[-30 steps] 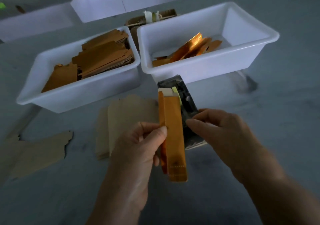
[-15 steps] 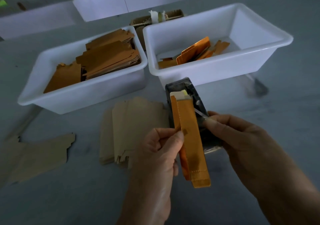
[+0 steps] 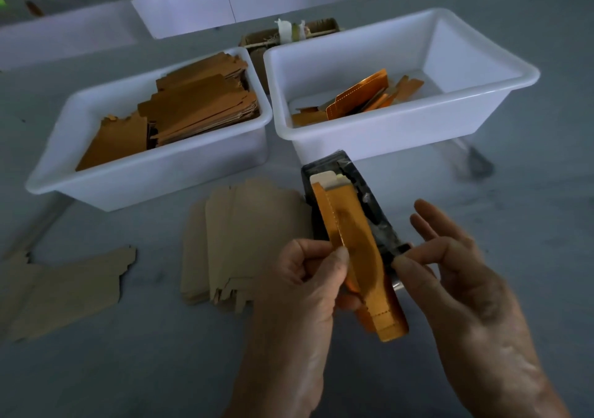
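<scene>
a left white tub (image 3: 154,173) holds stacked flat orange carton blanks (image 3: 199,106); just beside it, a right white tub (image 3: 401,135) holds a few folded orange cartons (image 3: 356,99). brown blanks (image 3: 238,241) lie stacked on the grey table (image 3: 128,369).

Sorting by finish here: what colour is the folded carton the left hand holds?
Glossy orange-gold carton, cream flap at its far end; head view.

My grey table (image 3: 128,369) bears a left tub (image 3: 144,173) and a right tub (image 3: 401,135) across the upper frame, a dispenser (image 3: 369,192) at centre, a card stack (image 3: 244,241) left of it and a loose card (image 3: 64,292) at lower left.
</scene>
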{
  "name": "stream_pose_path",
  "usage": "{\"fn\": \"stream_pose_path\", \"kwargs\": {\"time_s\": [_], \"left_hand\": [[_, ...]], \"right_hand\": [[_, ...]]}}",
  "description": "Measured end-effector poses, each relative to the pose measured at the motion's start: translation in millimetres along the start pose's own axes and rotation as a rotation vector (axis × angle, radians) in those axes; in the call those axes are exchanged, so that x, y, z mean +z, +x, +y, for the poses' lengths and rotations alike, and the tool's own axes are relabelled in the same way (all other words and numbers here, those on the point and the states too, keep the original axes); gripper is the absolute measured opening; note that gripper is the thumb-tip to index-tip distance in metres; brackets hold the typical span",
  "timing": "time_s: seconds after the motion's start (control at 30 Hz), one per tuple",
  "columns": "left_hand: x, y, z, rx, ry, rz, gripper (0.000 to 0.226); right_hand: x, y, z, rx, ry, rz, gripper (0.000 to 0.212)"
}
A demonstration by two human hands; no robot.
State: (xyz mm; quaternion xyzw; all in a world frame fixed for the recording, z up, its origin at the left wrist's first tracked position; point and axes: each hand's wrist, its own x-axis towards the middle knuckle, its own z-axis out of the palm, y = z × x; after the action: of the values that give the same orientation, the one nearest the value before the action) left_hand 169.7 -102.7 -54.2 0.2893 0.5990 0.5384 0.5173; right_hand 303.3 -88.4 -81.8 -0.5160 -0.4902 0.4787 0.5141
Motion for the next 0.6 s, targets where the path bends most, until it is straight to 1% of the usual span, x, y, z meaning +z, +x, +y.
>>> {"fn": "stream_pose_path", "kwargs": {"time_s": [0.07, 0.1, 0.2, 0.33, 0.4, 0.43, 0.5, 0.53, 0.6], "left_hand": [[0.3, 0.3, -0.2, -0.012, 0.020, 0.003, 0.010], [0.1, 0.9, -0.6, -0.023, 0.022, 0.007, 0.009], [-2.0, 1.7, -0.8, -0.046, 0.018, 0.005, 0.007], [-3.6, 5.5, 4.1, -0.032, 0.092, -0.003, 0.005], [-7.5, 11.6, 7.7, -0.029, 0.099, -0.003, 0.004], [-9.6, 14.9, 10.2, -0.036, 0.084, -0.016, 0.003], [-15.7, 20.3, 15.7, -0.036, 0.048, -0.064, 0.002], [-19.4, 22.2, 18.6, -0.018, 0.039, -0.086, 0.003], [-27.4, 24.6, 24.2, 0.044, 0.025, -0.125, 0.007]], "right_hand": [[-1.6, -0.8, 2.1, -0.038, -0.049, -0.027, 0.007], [-1.7, -1.4, 3.4, -0.065, -0.078, -0.039, 0.005], [0.2, -3.4, 6.6, -0.108, -0.108, -0.049, 0.007], [5.3, -2.7, 9.6, -0.132, -0.103, -0.048, 0.008], [12.5, -0.2, 11.5, -0.129, -0.089, -0.039, 0.016], [16.9, 1.0, 12.6, -0.128, -0.096, -0.029, 0.019], [24.7, 4.1, 14.4, -0.134, -0.131, -0.004, 0.013], [27.2, 5.3, 15.0, -0.141, -0.151, 0.006, 0.011], [29.4, 6.0, 16.8, -0.167, -0.185, 0.016, 0.014]]}}
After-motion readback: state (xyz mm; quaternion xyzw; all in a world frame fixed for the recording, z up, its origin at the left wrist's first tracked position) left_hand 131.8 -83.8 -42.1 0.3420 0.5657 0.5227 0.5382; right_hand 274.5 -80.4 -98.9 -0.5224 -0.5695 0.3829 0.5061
